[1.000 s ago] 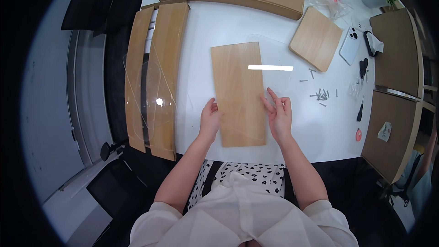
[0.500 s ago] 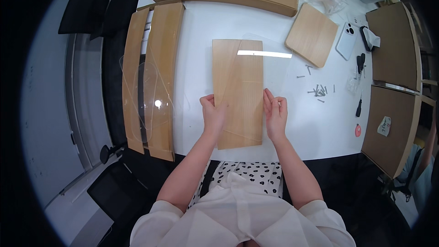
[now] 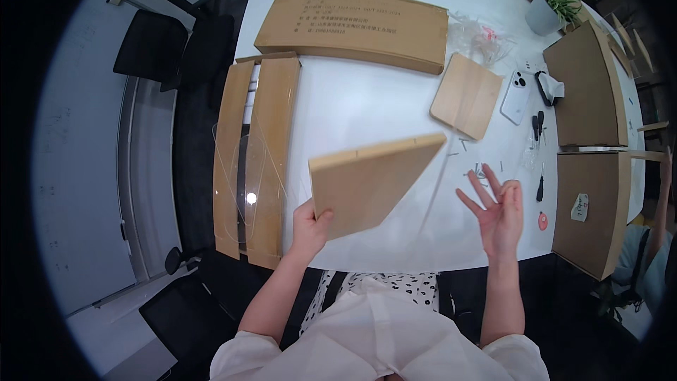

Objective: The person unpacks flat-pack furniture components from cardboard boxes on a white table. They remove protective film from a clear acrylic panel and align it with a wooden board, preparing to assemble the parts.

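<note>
A light wooden board (image 3: 370, 187) is raised and tilted above the white table, its far edge turned up toward me. My left hand (image 3: 310, 229) grips its near left side, thumb on the face. My right hand (image 3: 501, 215) is off the board, to its right, with fingers spread and nothing in them. Just beyond those fingers lies a loose pile of screws (image 3: 479, 175), partly covered by the fingertips. A smaller wooden panel with rounded corners (image 3: 465, 95) lies flat farther back on the right.
A long cardboard box (image 3: 352, 32) lies at the back, an opened one (image 3: 271, 162) at the left. Brown cartons (image 3: 591, 208) stand along the right, near screwdrivers (image 3: 540, 187), a red tape measure (image 3: 542, 221), a phone (image 3: 516, 102) and a potted plant (image 3: 546, 14). Plastic wrap (image 3: 476, 39) lies behind.
The wooden board, flat on the table before, is now lifted and tilted by my left hand. My right hand has left its side and moved right, fingers spreading. The whole view has shifted.
</note>
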A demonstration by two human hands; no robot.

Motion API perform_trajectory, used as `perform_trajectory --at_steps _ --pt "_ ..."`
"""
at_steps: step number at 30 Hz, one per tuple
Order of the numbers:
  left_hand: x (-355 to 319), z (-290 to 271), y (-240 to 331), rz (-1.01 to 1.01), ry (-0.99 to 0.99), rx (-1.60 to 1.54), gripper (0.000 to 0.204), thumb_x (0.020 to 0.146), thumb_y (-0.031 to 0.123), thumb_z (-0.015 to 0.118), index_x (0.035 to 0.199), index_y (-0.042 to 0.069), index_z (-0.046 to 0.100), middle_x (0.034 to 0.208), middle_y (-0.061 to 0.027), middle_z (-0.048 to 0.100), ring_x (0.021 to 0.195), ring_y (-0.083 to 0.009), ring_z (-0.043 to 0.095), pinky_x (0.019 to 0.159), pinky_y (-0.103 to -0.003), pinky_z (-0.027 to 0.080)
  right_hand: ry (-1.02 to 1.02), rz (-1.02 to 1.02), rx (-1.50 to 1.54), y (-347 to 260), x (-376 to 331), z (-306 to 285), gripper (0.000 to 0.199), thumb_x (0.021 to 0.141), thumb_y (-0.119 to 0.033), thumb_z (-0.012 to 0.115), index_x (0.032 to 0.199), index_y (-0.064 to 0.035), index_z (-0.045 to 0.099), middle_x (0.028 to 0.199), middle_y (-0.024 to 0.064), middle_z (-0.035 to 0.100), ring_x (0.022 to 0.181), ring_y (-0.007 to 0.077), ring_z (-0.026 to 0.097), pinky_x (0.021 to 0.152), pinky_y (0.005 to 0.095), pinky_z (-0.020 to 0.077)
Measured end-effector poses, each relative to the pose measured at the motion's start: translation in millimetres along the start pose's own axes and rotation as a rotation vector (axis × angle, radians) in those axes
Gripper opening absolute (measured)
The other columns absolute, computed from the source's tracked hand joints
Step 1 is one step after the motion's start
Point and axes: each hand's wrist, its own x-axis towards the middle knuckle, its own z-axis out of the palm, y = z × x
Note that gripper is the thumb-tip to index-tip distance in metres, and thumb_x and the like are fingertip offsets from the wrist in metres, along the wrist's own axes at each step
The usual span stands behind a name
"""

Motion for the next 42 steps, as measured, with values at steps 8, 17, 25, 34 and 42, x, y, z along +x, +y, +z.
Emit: perform_trajectory --at_steps 8,17,25,34,42 --pt "15 34 17 0.523 -0.133 -0.043 0.016 0.073 0.007 0.066 0.087 0.0 0.07 0.087 -0.011 0.07 0.08 -0.0239 0.065 0.072 -0.032 0.052 -0.097 -0.022 0.01 -113 -21 77 0.023 0.102 -0.019 0.024 0.086 -0.008 0.037 0.125 0.0335 0.048 0.108 0.0402 0.058 0.094 0.0499 0.0484" --pt "31 39 -8 0.608 -0.162 0.009 0.013 0.072 0.009 0.065 0.082 0.005 0.072 0.081 -0.0051 0.07 0.082 -0.022 0.061 0.07 -0.03 0.05 -0.056 0.083 -0.169 -76 -13 126 0.022 0.102 -0.018 0.026 0.086 -0.0083 0.037 0.121 0.0322 0.052 0.102 0.0375 0.062 0.093 0.0385 0.0506" --pt "37 15 -12 0.53 -0.229 -0.062 0.019 0.081 0.019 0.062 0.079 0.002 0.068 0.081 -0.0064 0.068 0.079 -0.0242 0.06 0.074 -0.034 0.049 -0.061 0.075 -0.377 -46 -14 142 0.022 0.102 -0.024 0.024 0.094 -0.0063 0.033 0.12 0.0285 0.054 0.081 0.0359 0.068 0.074 0.0357 0.0582" --pt "6 -13 62 0.451 -0.131 -0.367 0.05 0.083 0.04 0.064 0.109 -0.002 0.059 0.102 -0.013 0.063 0.103 -0.0244 0.055 0.091 -0.037 0.042 -0.099 -0.101 -0.527 -27 -18 159 0.022 0.102 -0.024 0.025 0.094 -0.0054 0.034 0.115 0.0268 0.058 0.068 0.0313 0.069 0.07 0.0386 0.0594" --pt "-15 -7 137 0.101 -0.047 -0.207 0.023 0.088 0.019 0.058 0.098 -0.001 0.056 0.094 -0.0103 0.063 0.099 -0.018 0.056 0.087 -0.031 0.041 -0.138 -0.122 -0.55 -24 -19 163 0.024 0.102 -0.026 0.027 0.095 -0.0042 0.034 0.114 0.0268 0.059 0.069 0.0311 0.069 0.068 0.0355 0.0592"
